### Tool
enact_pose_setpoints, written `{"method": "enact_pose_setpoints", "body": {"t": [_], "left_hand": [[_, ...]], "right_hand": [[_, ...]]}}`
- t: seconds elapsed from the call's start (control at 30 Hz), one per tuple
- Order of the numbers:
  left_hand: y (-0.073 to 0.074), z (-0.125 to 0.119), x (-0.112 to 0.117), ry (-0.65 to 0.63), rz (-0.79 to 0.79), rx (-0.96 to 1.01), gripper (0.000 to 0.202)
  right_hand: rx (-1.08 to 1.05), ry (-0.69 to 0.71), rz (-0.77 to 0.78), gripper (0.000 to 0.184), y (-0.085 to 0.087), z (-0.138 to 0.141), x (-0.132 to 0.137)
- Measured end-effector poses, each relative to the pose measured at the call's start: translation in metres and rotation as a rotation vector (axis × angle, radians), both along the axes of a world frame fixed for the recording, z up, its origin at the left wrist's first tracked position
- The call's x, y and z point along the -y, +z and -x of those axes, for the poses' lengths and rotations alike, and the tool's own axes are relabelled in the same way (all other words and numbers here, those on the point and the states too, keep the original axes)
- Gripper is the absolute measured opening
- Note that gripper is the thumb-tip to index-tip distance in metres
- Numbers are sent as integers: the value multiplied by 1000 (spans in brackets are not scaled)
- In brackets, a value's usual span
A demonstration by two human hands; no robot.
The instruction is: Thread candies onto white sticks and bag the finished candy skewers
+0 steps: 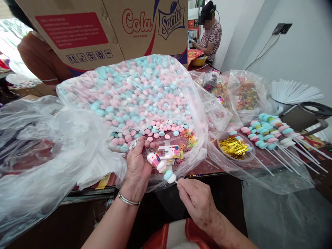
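Observation:
My right hand pinches the white stick of a candy skewer, tilted up and to the left. Threaded on it are white, pink, green and light blue candies, with a printed pink and white piece at its top end. My left hand, with a bangle at the wrist, is beside that top end. Its fingers are curled at the edge of the loose candies; what they hold, if anything, is hidden. Just right of its fingertips lies a stack of printed cards, with small ring candies behind.
A large clear bag of pastel candies leans against a cardboard box. At right are a tub of gold ties, finished candy skewers, a mug and white sticks. Another person works behind.

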State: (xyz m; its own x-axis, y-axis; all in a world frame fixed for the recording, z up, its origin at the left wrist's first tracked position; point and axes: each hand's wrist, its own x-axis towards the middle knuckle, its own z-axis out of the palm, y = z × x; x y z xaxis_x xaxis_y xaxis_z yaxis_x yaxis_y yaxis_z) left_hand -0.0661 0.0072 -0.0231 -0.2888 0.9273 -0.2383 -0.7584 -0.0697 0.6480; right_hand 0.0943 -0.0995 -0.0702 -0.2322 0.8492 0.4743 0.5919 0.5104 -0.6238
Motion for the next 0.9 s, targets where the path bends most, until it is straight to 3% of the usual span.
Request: {"method": "enact_pose_setpoints", "body": {"t": [0.13, 0.27, 0.4, 0.47, 0.53, 0.67, 0.73, 0.8, 0.9], "left_hand": [[-2, -4, 2, 14, 2, -22, 10], [-3, -6, 6, -26, -4, -65, 12], [-3, -8, 12, -105, 1, -61, 16], [-3, -9, 14, -141, 23, -71, 19], [-4, -12, 17, -168, 33, -103, 21], [-10, -18, 21, -221, 20, -189, 23], [-12, -21, 21, -227, 28, -208, 25], [-14, -22, 20, -216, 51, -185, 24], [-14, -19, 17, -199, 85, -108, 23]], "right_hand": [[-136, 110, 347, 28, 7, 1, 5], [-457, 232, 776, 26, 8, 7, 7], [-689, 247, 971, 24, 5, 11, 5], [-713, 227, 987, 25, 3, 12, 3], [-595, 157, 860, 24, -2, 13, 2], [-161, -110, 197, 23, -11, 12, -2], [-70, -152, 1, 22, -13, 13, -3], [-94, -89, 51, 21, -10, 13, -3], [-352, 85, 497, 24, -2, 13, -1]]}}
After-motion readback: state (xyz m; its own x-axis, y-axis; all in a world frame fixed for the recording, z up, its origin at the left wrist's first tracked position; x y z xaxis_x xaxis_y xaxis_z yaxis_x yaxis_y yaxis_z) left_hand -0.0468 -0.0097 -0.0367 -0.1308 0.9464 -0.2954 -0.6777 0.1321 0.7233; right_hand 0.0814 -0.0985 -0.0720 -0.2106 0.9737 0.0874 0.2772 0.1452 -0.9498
